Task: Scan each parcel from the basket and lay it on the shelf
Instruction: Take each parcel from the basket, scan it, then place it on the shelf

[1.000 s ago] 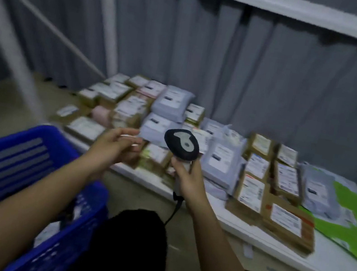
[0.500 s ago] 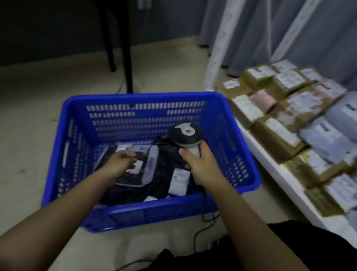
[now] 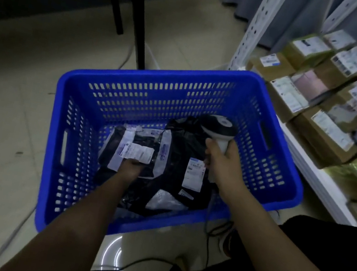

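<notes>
1. The parcel (image 3: 145,153) I'm after is a black poly mailer lying flat in the blue basket (image 3: 182,81), left of centre on top of the pile, w/ more dark bags under and beside it.
2. My guess on handling: light, soft and floppy, nothing stiff inside as far as I can tell. The plastic looks glossy, so prob slippery; it'll sag and fold when lifted by one edge.
3. Best hold, I think: pinch the near edge by the white label, thumb on top, fingers under, so the label stays face up and flat for the scanner. Grabbing mid-bag would crumple the barcode.
4. My left hand (image 3: 129,169) is down on that near edge, right below the label. The fingers are tucked out of sight under the wrist, so I can't tell if they've got a grip yet or are just resting.
5. My right hand (image 3: 223,162) is wrapped tight round the handle of the scanner (image 3: 219,128), head aimed over the bags, cable trailing down to the floor.
6. Looks: black film, wrinkled, one white printed label near centre, a long white strip down its left side and another pale strip to the right. Print too blurred to read.
7. The shelf (image 3: 322,180) sits just right of the basket, already packed w/ brown boxes and grey mailers.
</notes>
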Available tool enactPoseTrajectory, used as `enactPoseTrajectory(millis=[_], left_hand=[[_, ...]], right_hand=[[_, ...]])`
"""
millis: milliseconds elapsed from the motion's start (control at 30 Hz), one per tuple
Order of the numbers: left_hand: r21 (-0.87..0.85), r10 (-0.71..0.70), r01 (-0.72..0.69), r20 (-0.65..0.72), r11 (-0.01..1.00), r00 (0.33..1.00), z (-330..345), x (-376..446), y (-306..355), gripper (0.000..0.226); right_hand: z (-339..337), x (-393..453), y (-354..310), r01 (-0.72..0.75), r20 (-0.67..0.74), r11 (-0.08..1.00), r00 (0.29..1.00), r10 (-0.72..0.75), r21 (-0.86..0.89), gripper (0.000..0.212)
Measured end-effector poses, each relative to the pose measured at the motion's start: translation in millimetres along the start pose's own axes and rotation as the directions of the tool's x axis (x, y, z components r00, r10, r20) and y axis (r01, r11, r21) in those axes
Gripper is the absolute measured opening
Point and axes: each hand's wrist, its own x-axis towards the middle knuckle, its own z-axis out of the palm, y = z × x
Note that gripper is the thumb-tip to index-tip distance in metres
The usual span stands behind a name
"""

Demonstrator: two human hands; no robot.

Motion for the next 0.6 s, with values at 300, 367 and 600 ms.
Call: enactPoseTrajectory(millis=[300, 367, 600], left_hand=[[-0.252, -0.083, 0.045, -0.14, 0.967, 0.987, 11.0, 45.0, -24.3, 0.044], [-0.295, -0.142, 0.1, -0.123, 0.95, 0.982, 16.1, 63.8, -35.1, 0.051], [-0.522, -0.298, 0.22, -0.069, 0.824, 0.952, 32.6, 91.9, -46.7, 0.045]], right_hand=[[53.5, 45.9, 12.8, -0.066, 0.132, 0.996, 0.989, 0.073, -0.055, 0.039], [59.5, 51.6, 19.5, -0.081, 0.15, 0.993, 0.984, 0.093, -0.084, 0.039], [49.4, 71.7, 31.4, -0.165, 0.151, 0.986, 0.975, 0.165, -0.014, 0.016]])
